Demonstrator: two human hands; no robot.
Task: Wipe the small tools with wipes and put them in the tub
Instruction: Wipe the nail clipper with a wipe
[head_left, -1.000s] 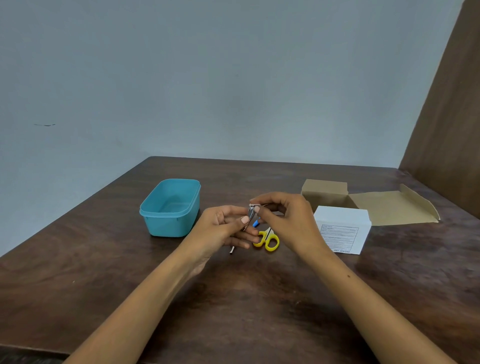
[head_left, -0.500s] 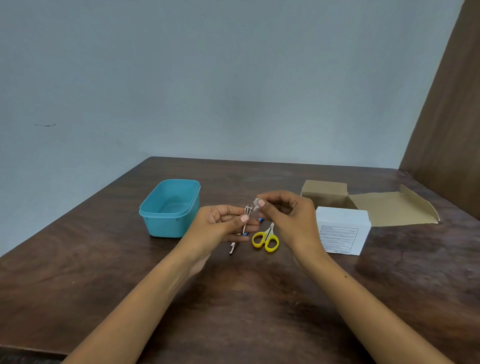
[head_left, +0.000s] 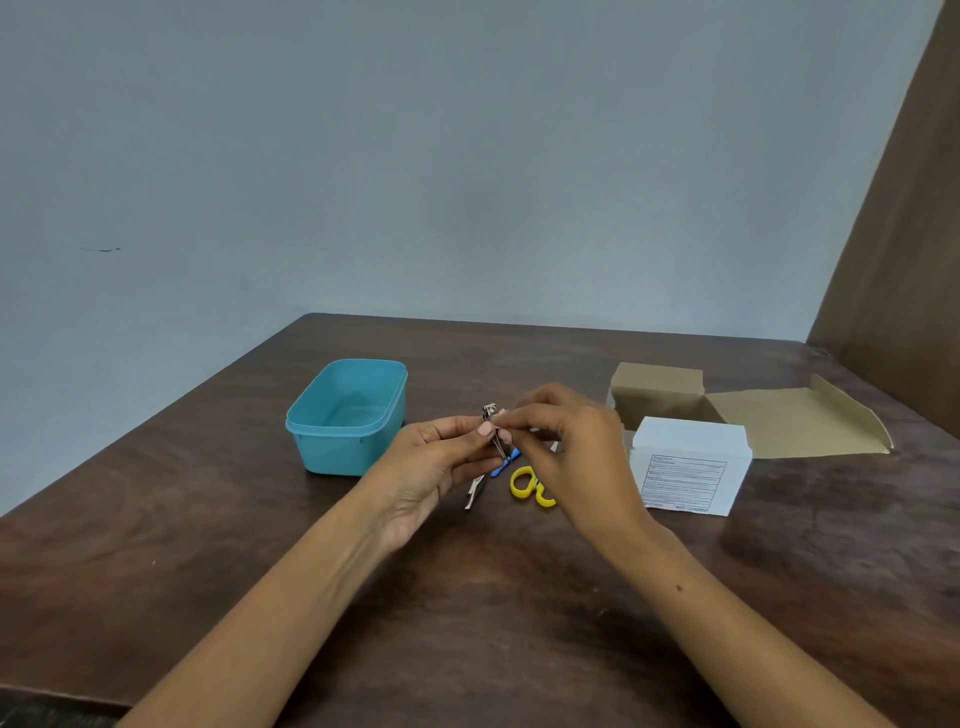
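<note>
While both hands meet above the table (head_left: 208, 519):
left hand (head_left: 436, 457): grips the nail clipper (head_left: 493, 428) upright
right hand (head_left: 566, 447): pinches a small wipe (head_left: 503, 415) against the clipper's top
tub (head_left: 347, 415): teal, left of the hands
yellow scissors (head_left: 530, 486): on the table beneath the hands

Lighting is soft, even and diffuse; no hard source visible. The wall (head_left: 467, 156) reads flat grey-blue with mild falloff toward its corners. The table (head_left: 208, 571) carries a dull sheen left of the tub (head_left: 347, 415), no blown glare. Shadows are faint: a soft one right of the white box (head_left: 691, 467), a weak one under the forearms. Right hand (head_left: 576, 447) is motion-blurred, its fingers smeared; left hand (head_left: 436, 462) is sharper. Wide-angle stretch bends the table edges. Small tools near the tub are barely resolved.
</note>
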